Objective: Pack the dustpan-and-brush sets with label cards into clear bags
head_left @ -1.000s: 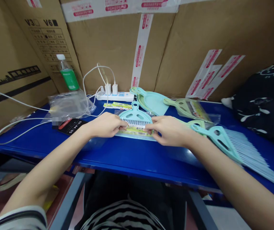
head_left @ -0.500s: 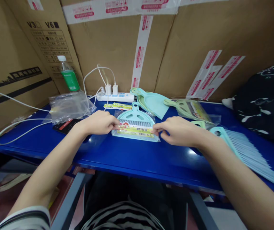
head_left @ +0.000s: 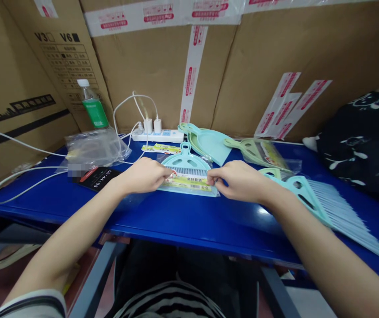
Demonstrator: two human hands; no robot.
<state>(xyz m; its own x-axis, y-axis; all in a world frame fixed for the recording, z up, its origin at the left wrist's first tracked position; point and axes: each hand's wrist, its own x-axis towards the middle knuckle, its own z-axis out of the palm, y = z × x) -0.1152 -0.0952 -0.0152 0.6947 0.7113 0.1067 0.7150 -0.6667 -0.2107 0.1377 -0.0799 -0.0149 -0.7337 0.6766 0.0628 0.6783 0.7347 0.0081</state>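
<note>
Grip at both ends: L hand [head_left: 144, 174] pinches the printed label's [head_left: 191, 181] lt. end, R hand [head_left: 240, 179] its rt. end; can't tell if bag film's caught too. Dustpan-and-brush set [head_left: 185, 155] lies btwn them, abt. equally near each, on the person's side of the power strip [head_left: 169, 138], a bit rt. of it. Label's long axis runs L–R, roughly parallel w/ strip; set's handle [head_left: 185, 147] points away, twd strip's rt. end. Set's pale blue, grey bristles, bagged in clear film; label yellow/white w/ some red. Loose brush [head_left: 338, 216]: well rt. of strip.
</note>
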